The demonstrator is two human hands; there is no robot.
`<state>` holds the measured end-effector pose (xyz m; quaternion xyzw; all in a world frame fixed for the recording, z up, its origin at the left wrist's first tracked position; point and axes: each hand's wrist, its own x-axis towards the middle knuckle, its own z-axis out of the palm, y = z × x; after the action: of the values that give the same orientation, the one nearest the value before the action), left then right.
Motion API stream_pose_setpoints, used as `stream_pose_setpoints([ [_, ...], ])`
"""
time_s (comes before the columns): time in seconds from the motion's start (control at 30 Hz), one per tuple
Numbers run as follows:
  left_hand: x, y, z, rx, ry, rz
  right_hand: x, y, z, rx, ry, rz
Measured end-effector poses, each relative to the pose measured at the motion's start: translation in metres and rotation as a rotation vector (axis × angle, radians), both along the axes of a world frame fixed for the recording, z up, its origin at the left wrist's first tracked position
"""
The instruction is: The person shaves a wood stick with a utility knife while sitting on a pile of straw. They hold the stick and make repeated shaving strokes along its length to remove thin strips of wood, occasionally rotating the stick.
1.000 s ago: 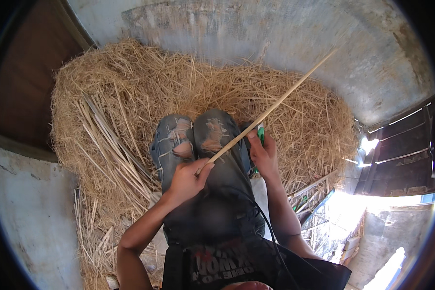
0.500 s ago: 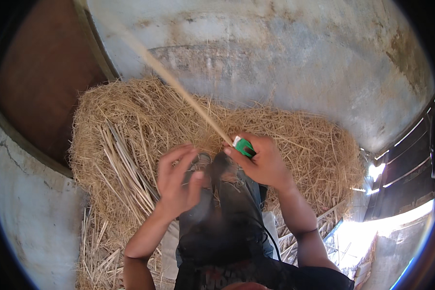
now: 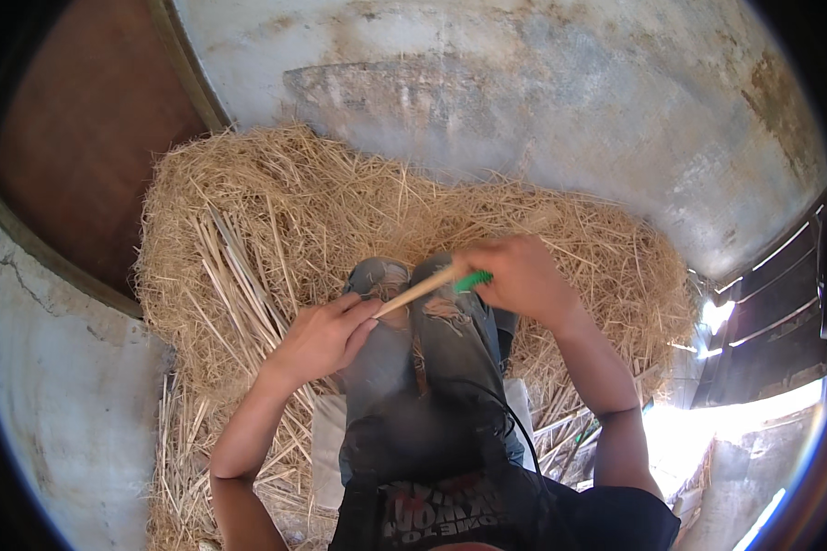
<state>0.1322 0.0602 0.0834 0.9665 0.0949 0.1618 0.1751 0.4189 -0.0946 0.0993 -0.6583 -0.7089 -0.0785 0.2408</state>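
Down from its long slant toward the far left had come the pale stick, and its visible length now ran just above the ripped jeans, between the two hands. Half a second before, the left hand had been off it; now thumb and fingers pinched its near end. The right hand was wrapped around a green tool, its knuckles over the stick; whether those fingers gripped the wood too, I couldn't tell.

From where I stood, the worry was a slip: if the tool had a blade, which I couldn't see, a hard push could have run it toward the left fingers or the knees. A loose pinch might also have let the stick twist.

I made out no container; loose strips lay bundled toward the left edge of the straw pile.
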Motion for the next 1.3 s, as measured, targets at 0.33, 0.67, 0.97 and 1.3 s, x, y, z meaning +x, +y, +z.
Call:
stream_pose_setpoints([
  [0.33,0.001,-0.022,-0.038,-1.113,-0.295,0.130,-0.016,0.011,0.003,-0.011,0.754,-0.108],
  [0.67,0.030,-0.007,-0.004,-1.238,-0.345,-0.019,-0.008,0.106,0.043,0.019,1.120,0.072],
  [0.97,0.098,0.066,0.013,-1.396,-0.520,0.082,0.009,0.168,0.034,-0.082,0.880,0.102],
  [1.3,0.102,0.089,-0.053,-1.331,-0.475,0.362,0.047,0.178,-0.035,-0.129,0.528,0.225],
])
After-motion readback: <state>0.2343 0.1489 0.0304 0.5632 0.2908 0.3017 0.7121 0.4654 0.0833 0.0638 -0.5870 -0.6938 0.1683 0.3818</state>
